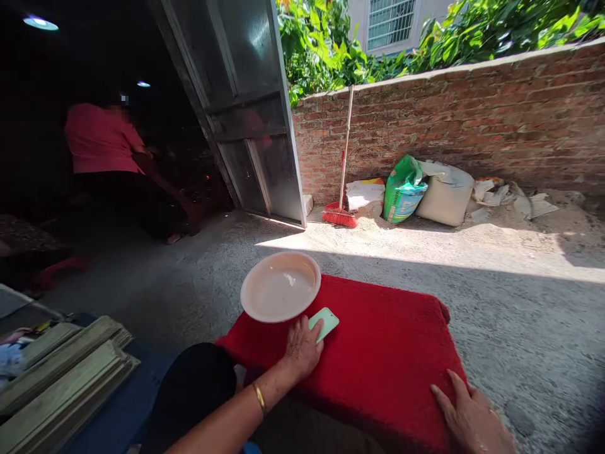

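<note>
Sunlight strikes the brick wall [472, 120] beyond the open door [250, 151], where I see a broom [341, 218] leaning beside a green sack [401, 198] and a white sack [447, 195]. In the dark room to the left, a person [101, 139] in pink bends forward. Nearer me stands a red table [378, 353], a pale basin [278, 293] over its far left corner. Just beside the basin, towards the table's left edge, the left hand [304, 347] has its fingers closed on the near end of a green slab [328, 321]; whether the slab touches the cloth I cannot tell. The right hand [475, 419] lies over the table's near right corner, fingers apart
</note>
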A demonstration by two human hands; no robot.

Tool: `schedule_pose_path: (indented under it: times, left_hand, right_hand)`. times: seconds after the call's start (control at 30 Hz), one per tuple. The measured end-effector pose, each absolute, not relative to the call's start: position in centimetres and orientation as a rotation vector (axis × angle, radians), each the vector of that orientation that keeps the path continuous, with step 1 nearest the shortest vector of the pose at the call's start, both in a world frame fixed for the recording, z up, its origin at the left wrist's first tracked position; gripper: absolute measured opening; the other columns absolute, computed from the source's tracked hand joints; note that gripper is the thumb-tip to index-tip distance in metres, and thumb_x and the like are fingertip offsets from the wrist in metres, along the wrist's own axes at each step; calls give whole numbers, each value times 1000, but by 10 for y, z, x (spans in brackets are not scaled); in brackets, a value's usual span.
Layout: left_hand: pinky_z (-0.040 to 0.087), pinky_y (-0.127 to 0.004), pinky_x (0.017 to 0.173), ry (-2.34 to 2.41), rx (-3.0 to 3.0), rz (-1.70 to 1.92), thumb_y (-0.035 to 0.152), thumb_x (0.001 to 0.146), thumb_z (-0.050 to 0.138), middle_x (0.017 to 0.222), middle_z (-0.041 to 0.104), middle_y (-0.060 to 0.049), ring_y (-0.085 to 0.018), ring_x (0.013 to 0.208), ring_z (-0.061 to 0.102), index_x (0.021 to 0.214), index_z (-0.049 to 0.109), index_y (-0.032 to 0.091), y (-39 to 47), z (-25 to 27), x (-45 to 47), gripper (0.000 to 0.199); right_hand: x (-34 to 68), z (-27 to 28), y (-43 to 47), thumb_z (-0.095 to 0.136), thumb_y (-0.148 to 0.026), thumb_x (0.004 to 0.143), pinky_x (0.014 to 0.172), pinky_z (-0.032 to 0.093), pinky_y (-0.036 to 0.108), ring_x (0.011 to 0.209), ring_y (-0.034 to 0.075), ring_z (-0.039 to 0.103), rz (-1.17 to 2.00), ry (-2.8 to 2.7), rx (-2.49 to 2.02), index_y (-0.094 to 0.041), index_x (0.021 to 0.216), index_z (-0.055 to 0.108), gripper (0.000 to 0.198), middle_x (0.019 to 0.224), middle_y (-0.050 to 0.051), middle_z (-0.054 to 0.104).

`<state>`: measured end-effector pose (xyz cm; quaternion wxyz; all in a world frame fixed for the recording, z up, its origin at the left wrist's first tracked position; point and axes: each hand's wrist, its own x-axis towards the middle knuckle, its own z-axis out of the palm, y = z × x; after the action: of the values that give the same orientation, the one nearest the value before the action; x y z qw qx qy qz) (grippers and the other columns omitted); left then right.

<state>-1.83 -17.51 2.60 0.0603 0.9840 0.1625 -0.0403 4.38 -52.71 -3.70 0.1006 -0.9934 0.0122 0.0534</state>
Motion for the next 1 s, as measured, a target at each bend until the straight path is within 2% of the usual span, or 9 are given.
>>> schedule_pose_path:
  times: [0.07,0.13,0.3,0.4,0.53,0.63,0.73,0.87,1.0]
  left_hand:
    - [43,-44,102,583,2991,-88,28,93,52,131,56,-13,-31,120,53,145,54,32,-168,36,-32,52]
    - [42,-44,102,453,2961,-58,31,93,53,130,56,-12,-31,118,53,144,55,33,-195,41,-31,51]
    - [33,-55,111,-221,2751,-114,48,93,53,144,49,-16,-37,130,46,148,50,33,-316,27,5,57]
    - [28,-60,114,-407,2711,-149,50,93,51,150,44,-15,-39,134,42,151,45,34,-328,13,10,60]
    - [26,-58,116,-96,2887,-173,39,93,54,152,44,-12,-37,137,39,152,44,40,-245,9,-29,59]
    - [30,-54,114,361,3035,-138,29,93,53,142,52,-12,-35,131,45,149,50,36,-182,20,-63,56]
    - [34,-51,111,451,3056,-55,28,94,52,135,55,-12,-33,125,49,147,53,33,-183,27,-72,53]
    - [36,-58,109,-63,2929,12,43,94,54,140,52,-14,-36,127,48,149,48,36,-272,19,-47,56]
    - [39,-65,104,-514,2800,-71,55,93,52,141,51,-18,-38,123,51,150,45,32,-327,7,-23,62]
  right_hand:
    - [44,-33,-526,28,-54,95,89,54,56,96,38,72,147,52,-2923,-16,141,56,65,118,24,67]
    - [46,-29,-530,28,-54,95,91,53,54,97,37,72,169,68,-2866,-16,138,58,65,116,22,68]
    - [58,-33,-551,26,-48,92,97,52,46,110,33,69,182,1,-2605,-11,127,64,63,113,20,73]
    - [62,-39,-557,32,-44,89,99,51,43,111,31,68,148,-17,-2560,-12,124,66,59,114,18,74]
    - [58,-40,-551,26,-46,91,102,49,46,116,33,65,196,-1,-2672,-7,132,62,67,119,22,69]
    - [54,-36,-546,22,-46,93,98,50,49,114,34,66,238,30,-2728,-10,137,58,68,122,24,66]
    - [55,-37,-548,21,-49,92,97,51,50,111,35,67,231,39,-2736,-10,138,58,70,119,24,66]
    - [63,-50,-559,25,-52,85,100,51,46,114,34,67,193,-30,-2661,-8,131,61,73,117,22,69]
    - [71,-64,-566,32,-59,80,98,53,47,114,35,68,107,-34,-2600,-17,121,65,67,115,18,72]
